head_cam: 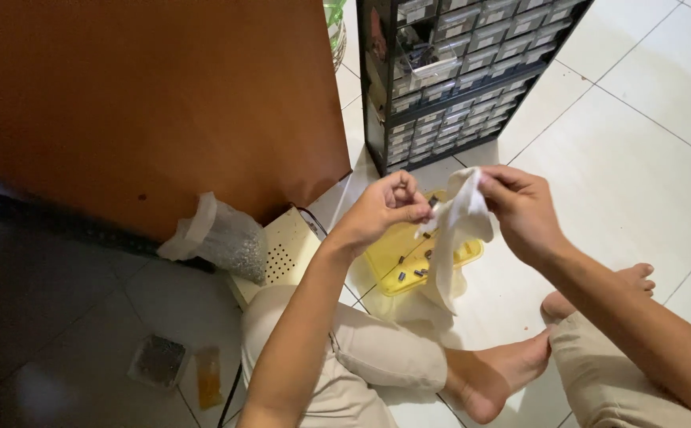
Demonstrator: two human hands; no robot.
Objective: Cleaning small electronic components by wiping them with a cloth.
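1. Hands meet at the centre of the frame: the left hand [389, 204] is curled shut, its fingertips pinching a small dark metal part [433, 202].
2. The right hand [520, 208] is clamped on the top edge of a limp white cloth [452, 234], which hangs down between both hands, its lower end over the tray.
3. Below the cloth, a shallow yellow plastic tray [385, 265] lies on the white tiled floor [639, 158], with several more small dark parts [410, 273] scattered in it.
4. At upper centre stands a black cabinet of small clear drawers [464, 71].
5. An orange-brown wooden panel [147, 103] fills the upper left.
6. A crumpled clear plastic bag [219, 236] lies at the panel's lower edge, left of centre.
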